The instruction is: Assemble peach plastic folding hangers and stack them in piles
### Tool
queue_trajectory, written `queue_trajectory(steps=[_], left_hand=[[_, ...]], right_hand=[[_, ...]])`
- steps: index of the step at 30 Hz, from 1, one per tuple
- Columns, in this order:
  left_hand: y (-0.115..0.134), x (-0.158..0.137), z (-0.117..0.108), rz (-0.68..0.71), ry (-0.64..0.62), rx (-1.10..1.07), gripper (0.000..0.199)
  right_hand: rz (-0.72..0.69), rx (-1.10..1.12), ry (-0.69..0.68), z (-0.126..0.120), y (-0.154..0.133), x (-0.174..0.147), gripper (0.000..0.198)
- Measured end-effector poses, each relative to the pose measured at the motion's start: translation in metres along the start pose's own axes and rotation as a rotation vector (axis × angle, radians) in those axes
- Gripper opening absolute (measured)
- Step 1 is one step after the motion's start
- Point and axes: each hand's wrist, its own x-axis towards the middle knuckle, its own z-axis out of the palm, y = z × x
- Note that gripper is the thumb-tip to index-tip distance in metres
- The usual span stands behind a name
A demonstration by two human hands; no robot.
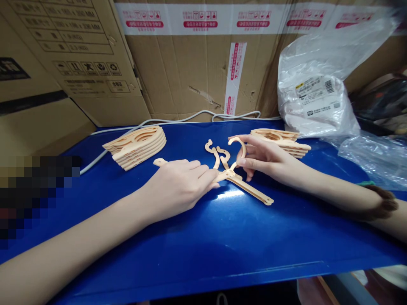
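Note:
A beige folding clothes hanger [249, 188] is partly unfolded in the middle of the blue table. My left hand [187, 182] is closed around one of its arms, whose end sticks out past the knuckles. The other arm slants down to the right. With thumb and fingers, my right hand [260, 156] grips the curved hook [243, 148] above the pivot. Just behind my left fingertips are two more small beige hooks [224, 153]; my hand hides their lower ends, so I cannot tell whether they join the hanger.
A stack of folded beige hangers [140, 146] lies at the back left, another stack [280, 140] behind my right hand. Cardboard boxes [178, 63] wall off the back. A white cable [178, 120] runs along the table's rear. Clear plastic bags [318, 97] occupy the right rear corner.

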Motion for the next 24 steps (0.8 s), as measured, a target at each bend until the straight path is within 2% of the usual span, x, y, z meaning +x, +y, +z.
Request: queue_trajectory(steps=[13,24], left_hand=[[0.0027,0.0002,0.0008,-0.011,-0.036,0.007,0.039],[0.0024,-0.0011,-0.0027,-0.023,-0.047,0.041,0.037]], right_hand=[[-0.005,-0.084,0.043,0.0014,-0.0019,-0.0008,0.053],[0.061,-0.005,0.063,0.0004,-0.0024,0.0015,0.061]])
